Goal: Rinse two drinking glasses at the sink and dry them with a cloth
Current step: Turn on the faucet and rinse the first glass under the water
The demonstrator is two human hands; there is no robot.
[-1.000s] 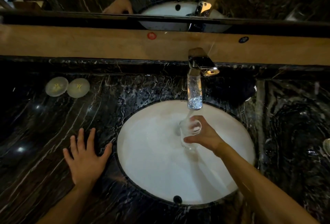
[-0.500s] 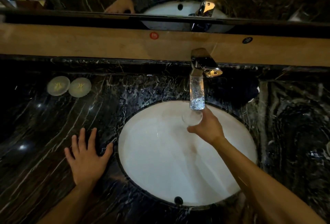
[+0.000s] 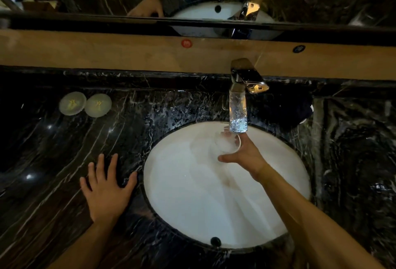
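The polished stone worktop [image 3: 64, 172] is black, streaked with thin white veins and speckled white near the oval white basin [image 3: 192, 193]. Left of that basin lie two pale yellowish-green round discs [image 3: 72, 103], each with a yellow mark at its middle. Behind the basin runs a tan wooden ledge [image 3: 107, 54] bearing a red round sticker [image 3: 186, 43] and a dark blue one [image 3: 299, 48]. The chrome tap [image 3: 248, 80] gleams silver.

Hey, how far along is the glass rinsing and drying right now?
Done: nothing clearly finished. In hand: the right hand grips one glass under the running tap over the sink, so the first rinse is under way. The left hand rests flat on the counter. Left: the second glass, not visible, and all drying; a dark bundle behind the tap may be the cloth.
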